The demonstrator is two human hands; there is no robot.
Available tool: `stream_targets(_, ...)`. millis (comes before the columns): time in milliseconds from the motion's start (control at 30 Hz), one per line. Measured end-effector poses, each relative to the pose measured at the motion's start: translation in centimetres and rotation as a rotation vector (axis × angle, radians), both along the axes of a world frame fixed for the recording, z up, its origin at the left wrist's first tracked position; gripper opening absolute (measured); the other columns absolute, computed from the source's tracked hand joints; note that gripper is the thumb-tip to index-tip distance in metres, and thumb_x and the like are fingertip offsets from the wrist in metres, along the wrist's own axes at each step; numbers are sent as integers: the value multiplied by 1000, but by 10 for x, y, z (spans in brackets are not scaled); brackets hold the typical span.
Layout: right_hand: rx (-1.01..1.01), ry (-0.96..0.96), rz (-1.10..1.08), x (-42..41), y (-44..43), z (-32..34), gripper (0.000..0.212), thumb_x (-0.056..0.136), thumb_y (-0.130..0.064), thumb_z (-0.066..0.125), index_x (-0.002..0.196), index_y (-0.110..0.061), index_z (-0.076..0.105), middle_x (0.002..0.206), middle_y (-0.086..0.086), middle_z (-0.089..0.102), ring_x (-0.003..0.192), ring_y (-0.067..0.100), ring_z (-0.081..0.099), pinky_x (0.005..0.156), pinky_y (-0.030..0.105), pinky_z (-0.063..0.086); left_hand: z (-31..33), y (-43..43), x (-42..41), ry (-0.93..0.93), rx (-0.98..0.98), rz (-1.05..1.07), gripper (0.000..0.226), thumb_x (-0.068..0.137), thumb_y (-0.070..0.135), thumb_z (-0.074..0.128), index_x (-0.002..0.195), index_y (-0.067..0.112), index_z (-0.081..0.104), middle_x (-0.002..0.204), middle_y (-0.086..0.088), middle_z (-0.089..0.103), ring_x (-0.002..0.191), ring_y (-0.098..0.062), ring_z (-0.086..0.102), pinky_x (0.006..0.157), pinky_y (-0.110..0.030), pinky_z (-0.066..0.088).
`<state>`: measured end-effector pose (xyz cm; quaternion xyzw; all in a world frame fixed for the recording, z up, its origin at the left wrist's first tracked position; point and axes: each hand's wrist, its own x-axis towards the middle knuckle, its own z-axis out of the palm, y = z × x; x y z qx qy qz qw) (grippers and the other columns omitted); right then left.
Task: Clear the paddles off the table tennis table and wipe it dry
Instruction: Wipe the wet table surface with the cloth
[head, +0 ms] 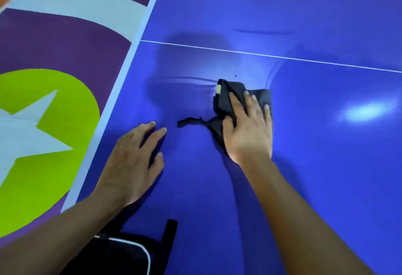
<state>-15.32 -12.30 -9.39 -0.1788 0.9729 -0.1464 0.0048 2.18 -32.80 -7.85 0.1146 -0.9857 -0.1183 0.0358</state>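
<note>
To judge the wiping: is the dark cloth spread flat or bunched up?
Bunched up: the cloth lies in thick folds under the right hand, one twisted strip trailing left.

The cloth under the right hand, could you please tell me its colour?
The cloth is black, with a small pale tag; the head view shows it.

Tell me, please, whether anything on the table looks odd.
Smeared streaks lie on the table left of the cloth that the right hand presses, and a loose strip trails from the cloth. Nothing else stands out.
</note>
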Motion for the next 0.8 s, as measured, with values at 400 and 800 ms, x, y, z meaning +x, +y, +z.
stream_targets(400,49,-92,-384,-105,15,8,61,103,-43,30,162,-32,18,171,7,5,158,21,-1,126,51,-7,-16,-11,-14,19,46,28,55,100,40,36,154,28,39,163,2,31,154,-18,21,123,-45,25)
stream_targets(800,-25,-42,607,-52,-246,-1,57,101,-40,39,157,-39,32,171,3,15,158,18,8,126,46,-5,-16,-18,-12,26,68,34,50,101,37,40,148,23,49,160,0,37,153,-18,22,121,-48,29)
